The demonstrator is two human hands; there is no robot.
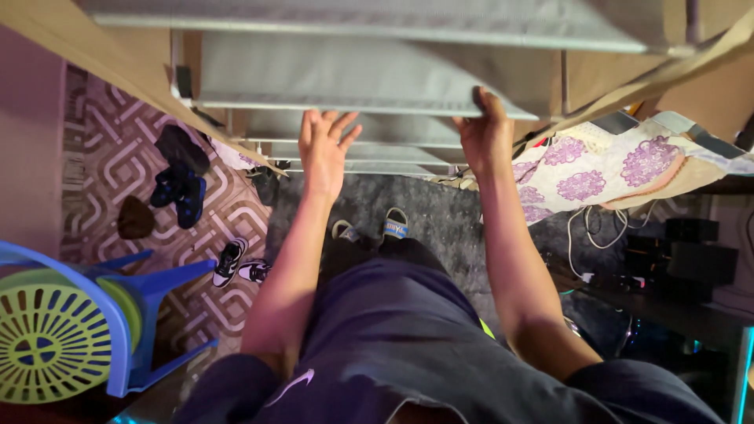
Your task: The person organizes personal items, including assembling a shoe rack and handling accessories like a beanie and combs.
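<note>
The right hand (485, 133) curls its fingers (488, 102) over the front edge of a grey fabric shelf with metal rails (345, 74). The left hand (324, 145) hovers beside it, fingers spread and holding nothing, above a dark fuzzy rug (448, 216).

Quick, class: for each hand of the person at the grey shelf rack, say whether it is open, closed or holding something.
Left hand: open, fingers spread, holding nothing, in front of the shelf rack.
Right hand: closed on the shelf edge.

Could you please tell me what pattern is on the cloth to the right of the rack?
Cream cloth with purple floral medallions, seen in the head view.
</note>
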